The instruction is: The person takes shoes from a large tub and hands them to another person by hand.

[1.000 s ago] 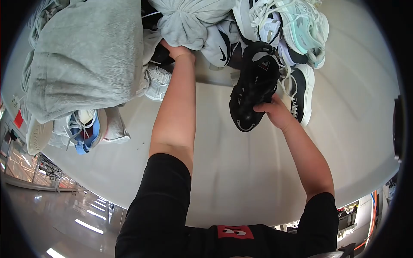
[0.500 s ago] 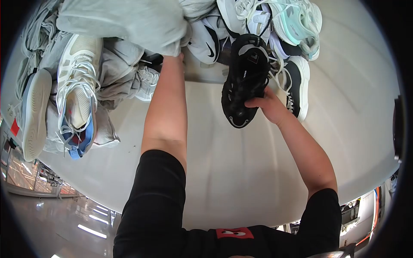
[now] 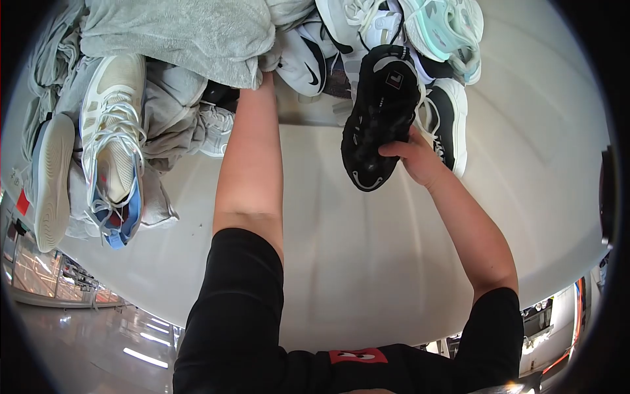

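My right hand (image 3: 418, 157) grips a black shoe (image 3: 380, 125) near its lower end, thumb across its underside; the shoe's sole faces me. My left forearm reaches forward to a grey cloth (image 3: 177, 33), and my left hand is hidden behind or beneath that cloth, so its fingers do not show. To the right of the cloth lies a white shoe with a black swoosh (image 3: 302, 65). A black shoe with a thick white sole (image 3: 449, 125) rests just beyond my right hand.
On the left, a cream and blue running shoe (image 3: 115, 144) and a shoe on its side with a pale sole (image 3: 54, 184) lie among grey cloths. A mint-green shoe (image 3: 440, 33) tops the pile at the back right. All rest on a pale table (image 3: 328, 262).
The grey cloth and my left wrist have shifted slightly left and away. The black shoe in my right hand has tilted a little, its near end moving right. The view has also shifted slightly.
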`<act>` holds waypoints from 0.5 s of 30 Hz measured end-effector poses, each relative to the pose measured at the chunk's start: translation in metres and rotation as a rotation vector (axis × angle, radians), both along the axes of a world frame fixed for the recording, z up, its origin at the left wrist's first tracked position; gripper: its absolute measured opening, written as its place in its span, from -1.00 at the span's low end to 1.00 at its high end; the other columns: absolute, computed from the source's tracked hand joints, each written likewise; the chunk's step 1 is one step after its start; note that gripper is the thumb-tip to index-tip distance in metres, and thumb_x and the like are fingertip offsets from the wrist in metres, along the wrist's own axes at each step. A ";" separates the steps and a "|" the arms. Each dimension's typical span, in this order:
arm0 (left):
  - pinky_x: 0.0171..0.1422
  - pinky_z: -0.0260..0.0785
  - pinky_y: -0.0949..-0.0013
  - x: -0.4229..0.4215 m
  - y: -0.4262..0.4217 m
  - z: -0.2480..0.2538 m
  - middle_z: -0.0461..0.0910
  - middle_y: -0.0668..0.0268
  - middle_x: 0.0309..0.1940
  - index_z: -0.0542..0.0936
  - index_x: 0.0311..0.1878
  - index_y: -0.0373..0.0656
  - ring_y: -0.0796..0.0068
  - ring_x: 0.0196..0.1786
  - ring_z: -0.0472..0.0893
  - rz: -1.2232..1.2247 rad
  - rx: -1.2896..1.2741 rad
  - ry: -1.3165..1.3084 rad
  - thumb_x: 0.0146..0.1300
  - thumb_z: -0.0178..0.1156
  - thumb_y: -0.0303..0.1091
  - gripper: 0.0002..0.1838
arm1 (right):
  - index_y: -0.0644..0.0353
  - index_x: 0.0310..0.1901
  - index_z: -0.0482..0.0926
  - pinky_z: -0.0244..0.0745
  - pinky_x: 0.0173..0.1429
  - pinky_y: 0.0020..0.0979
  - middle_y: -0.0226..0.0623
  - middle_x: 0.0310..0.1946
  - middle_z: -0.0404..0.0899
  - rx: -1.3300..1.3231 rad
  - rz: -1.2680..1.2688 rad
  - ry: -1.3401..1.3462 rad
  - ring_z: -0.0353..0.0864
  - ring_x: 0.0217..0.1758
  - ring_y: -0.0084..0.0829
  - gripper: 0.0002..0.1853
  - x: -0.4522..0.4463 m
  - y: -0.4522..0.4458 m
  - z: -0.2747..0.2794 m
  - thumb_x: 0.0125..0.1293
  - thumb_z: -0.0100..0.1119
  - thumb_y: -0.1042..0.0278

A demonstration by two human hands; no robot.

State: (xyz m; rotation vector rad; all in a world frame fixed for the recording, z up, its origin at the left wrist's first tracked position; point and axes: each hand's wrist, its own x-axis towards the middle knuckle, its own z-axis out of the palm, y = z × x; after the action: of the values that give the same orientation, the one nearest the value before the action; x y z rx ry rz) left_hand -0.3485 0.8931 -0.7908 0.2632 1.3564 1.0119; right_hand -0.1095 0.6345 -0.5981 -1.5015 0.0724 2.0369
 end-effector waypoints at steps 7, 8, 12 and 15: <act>0.49 0.18 -0.13 -0.013 -0.008 0.052 0.28 0.40 0.50 0.27 0.52 0.23 0.26 0.52 0.23 -0.121 0.009 -0.026 0.43 -0.08 0.33 -0.30 | 0.16 0.35 0.41 0.22 0.50 -0.31 -0.31 0.21 0.60 -0.005 -0.056 -0.043 0.46 0.35 -0.33 -0.27 -0.002 0.002 0.022 0.09 0.40 0.47; 0.50 0.17 -0.15 -0.015 -0.007 0.062 0.27 0.41 0.50 0.26 0.52 0.24 0.26 0.53 0.22 -0.141 0.005 -0.032 0.43 -0.08 0.33 -0.30 | 0.16 0.34 0.42 0.23 0.50 -0.31 -0.31 0.20 0.60 -0.009 -0.081 -0.049 0.47 0.35 -0.33 -0.29 -0.004 0.000 0.028 0.09 0.39 0.48; 0.52 0.13 -0.20 -0.014 -0.001 0.095 0.23 0.42 0.54 0.24 0.54 0.27 0.25 0.57 0.17 -0.223 0.005 -0.058 0.42 -0.10 0.34 -0.29 | 0.15 0.30 0.47 0.24 0.48 -0.31 -0.34 0.17 0.61 -0.013 -0.206 -0.038 0.49 0.32 -0.35 -0.35 -0.009 0.009 0.053 0.11 0.36 0.52; 0.54 0.10 -0.25 -0.011 -0.001 0.105 0.20 0.43 0.56 0.22 0.55 0.30 0.24 0.60 0.13 -0.297 0.016 -0.095 0.42 -0.10 0.35 -0.28 | 0.14 0.28 0.48 0.25 0.46 -0.31 -0.36 0.15 0.62 -0.036 -0.275 0.000 0.51 0.29 -0.37 -0.39 -0.015 0.013 0.070 0.12 0.34 0.56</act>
State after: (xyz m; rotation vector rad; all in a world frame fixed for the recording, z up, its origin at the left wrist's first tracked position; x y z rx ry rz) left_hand -0.3596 0.8918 -0.6858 0.4109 1.1830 0.7773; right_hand -0.1243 0.6480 -0.5277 -1.4270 0.3004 1.8243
